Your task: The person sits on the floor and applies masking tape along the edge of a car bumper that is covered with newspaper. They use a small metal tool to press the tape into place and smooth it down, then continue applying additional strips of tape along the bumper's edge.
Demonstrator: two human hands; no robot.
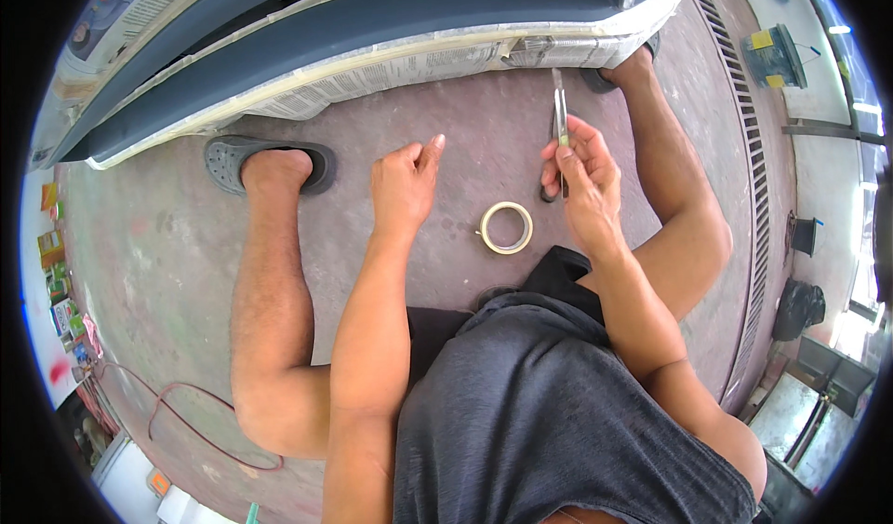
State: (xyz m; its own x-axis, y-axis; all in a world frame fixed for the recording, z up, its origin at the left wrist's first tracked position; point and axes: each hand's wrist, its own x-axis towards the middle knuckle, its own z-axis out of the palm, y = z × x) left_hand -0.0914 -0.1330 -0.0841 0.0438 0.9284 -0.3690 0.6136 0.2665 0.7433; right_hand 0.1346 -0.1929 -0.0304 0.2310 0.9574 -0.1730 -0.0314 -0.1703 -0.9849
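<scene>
The roll of pale tape (508, 249) lies flat on the floor (446, 282); ahead of it and to its right, the right hand (591, 178) has its fingers closed around a slim cutter knife (561, 119), whose tip points away from the roll; ahead of the roll and to its left, the left hand (402, 184) is loosely curled with the thumb forward, and nothing shows in it; well beyond the roll runs a blue-grey panel (372, 40), edged with taped newspaper (381, 75); a slotted drain (741, 105) lies far to the roll's right.
</scene>
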